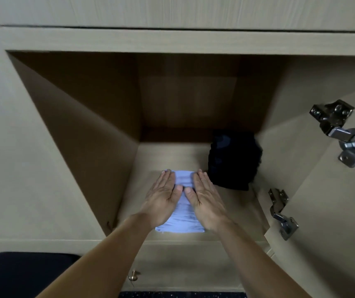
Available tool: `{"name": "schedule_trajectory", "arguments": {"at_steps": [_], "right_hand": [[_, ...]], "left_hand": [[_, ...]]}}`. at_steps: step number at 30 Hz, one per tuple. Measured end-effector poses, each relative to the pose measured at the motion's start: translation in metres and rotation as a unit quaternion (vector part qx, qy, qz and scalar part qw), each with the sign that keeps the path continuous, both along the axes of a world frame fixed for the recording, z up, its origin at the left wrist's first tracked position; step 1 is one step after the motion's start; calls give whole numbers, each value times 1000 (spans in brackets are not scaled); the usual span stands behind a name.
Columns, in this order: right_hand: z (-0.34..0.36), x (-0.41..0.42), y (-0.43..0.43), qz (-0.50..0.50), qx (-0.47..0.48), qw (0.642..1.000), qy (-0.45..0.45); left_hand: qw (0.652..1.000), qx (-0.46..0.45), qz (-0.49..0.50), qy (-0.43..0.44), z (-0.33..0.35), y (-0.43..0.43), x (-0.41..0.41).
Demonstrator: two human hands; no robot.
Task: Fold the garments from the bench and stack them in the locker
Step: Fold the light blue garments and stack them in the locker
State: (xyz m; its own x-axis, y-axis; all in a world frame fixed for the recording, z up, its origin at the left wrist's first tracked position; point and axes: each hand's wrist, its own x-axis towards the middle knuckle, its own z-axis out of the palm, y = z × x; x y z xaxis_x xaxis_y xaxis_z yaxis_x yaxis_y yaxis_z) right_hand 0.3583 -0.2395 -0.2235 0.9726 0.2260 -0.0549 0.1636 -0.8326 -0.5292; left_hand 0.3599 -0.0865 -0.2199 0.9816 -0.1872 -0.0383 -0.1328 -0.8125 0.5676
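In the open locker (86, 130) at frame centre, a folded light-blue garment (183, 220) lies on its floor beside a dark folded garment (232, 164), under the flat, straight-fingered left hand (161, 196) and right hand (206, 198).

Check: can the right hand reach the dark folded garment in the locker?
Probably yes: the right hand lies flat on the light blue folded garment, and the dark folded garment sits just beside it, unblocked.

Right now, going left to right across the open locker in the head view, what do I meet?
Left hand → right hand (both flat on the light blue folded garment) → dark folded garment → lower door hinge.
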Motion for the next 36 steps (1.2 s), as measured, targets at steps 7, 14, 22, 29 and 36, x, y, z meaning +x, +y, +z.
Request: {"name": "schedule_trajectory", "arguments": {"at_steps": [7, 14, 22, 29, 36], "right_hand": [[2, -1, 4, 2, -17, 1000, -7], [64, -13, 10, -15, -78, 997, 2], [157, -91, 25, -54, -108, 983, -140], [204, -169, 58, -2, -112, 970, -215], [197, -244, 120, 77, -82, 970, -216]], "left_hand": [[1000, -17, 12, -1, 2, 3, -4], [997, -37, 56, -48, 63, 17, -34], [984, 102, 99, -107, 149, 41, -123], [972, 91, 166, -138, 187, 75, -213], [953, 122, 250, -123, 183, 127, -311]]}}
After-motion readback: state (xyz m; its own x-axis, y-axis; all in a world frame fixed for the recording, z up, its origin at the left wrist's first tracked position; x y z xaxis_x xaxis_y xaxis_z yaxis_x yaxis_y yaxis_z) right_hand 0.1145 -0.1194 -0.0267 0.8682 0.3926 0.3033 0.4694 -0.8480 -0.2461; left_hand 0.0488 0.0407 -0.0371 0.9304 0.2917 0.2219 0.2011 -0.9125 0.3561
